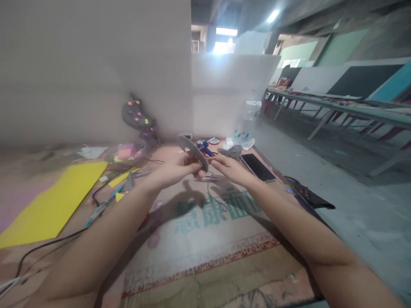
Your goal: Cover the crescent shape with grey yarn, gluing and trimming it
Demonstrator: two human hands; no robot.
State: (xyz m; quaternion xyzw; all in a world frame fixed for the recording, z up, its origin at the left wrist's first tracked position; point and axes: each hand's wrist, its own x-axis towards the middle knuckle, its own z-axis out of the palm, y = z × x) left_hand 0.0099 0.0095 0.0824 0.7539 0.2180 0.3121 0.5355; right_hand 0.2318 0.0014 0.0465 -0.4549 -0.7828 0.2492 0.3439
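Grey disc-like piece (196, 153) is held mid-frame, above the table (195, 214), tilted, seen close to edge-on. Long axis runs upper left to lower right. Key relation: the piece lies between the two hands; its lower right end is pointed toward the right hand (229, 168), while its upper left end projects up past the left hand (180, 167). Left hand is the nearer one, already on it.

Grip, left: closed in a pinch, thumb laid over the lower right part of the piece, other fingers mostly hidden behind or below it. Weight looks to be carried by this hand.

Grip, right: fingers bent and bunched, tips set right at the piece's right edge. Whether the edge or a strand is pinched, or only touched, cannot be told; blur there.

Thin grey cord (208, 185) is hung below the piece, between the hands, curling toward frame centre-right. Its upper attachment is not resolved.

Behind the piece: blue glue gun (205, 148), partly covered by it. Bundle of grey cord (231, 151) is seen just beyond the right hand, phone (258, 167) to the right of that. Yellow sheet (58, 205) is laid at left of frame, well apart from both hands.
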